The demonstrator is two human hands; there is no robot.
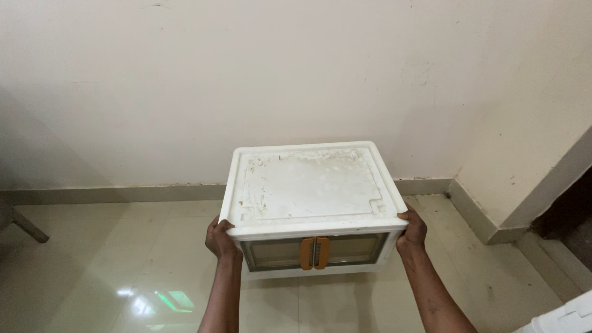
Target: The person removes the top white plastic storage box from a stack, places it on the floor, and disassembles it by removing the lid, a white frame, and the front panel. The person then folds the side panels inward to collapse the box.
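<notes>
A white plastic storage box (311, 185) with a flat, scuffed lid is held above the floor in the middle of the head view. Its front has two clear doors with orange handles (314, 253) meeting at the centre. My left hand (221, 239) grips the box's lower left front corner. My right hand (412, 229) grips the right front corner, fingers wrapped under the lid's rim. Both forearms reach up from the bottom of the frame. The box is level, its doors facing me.
A cream wall (246, 74) stands close behind the box, with a grey skirting (123, 192) along the glossy tiled floor (111, 265). The wall turns a corner at the right (493, 228). A metal leg (28, 227) pokes in at the left edge.
</notes>
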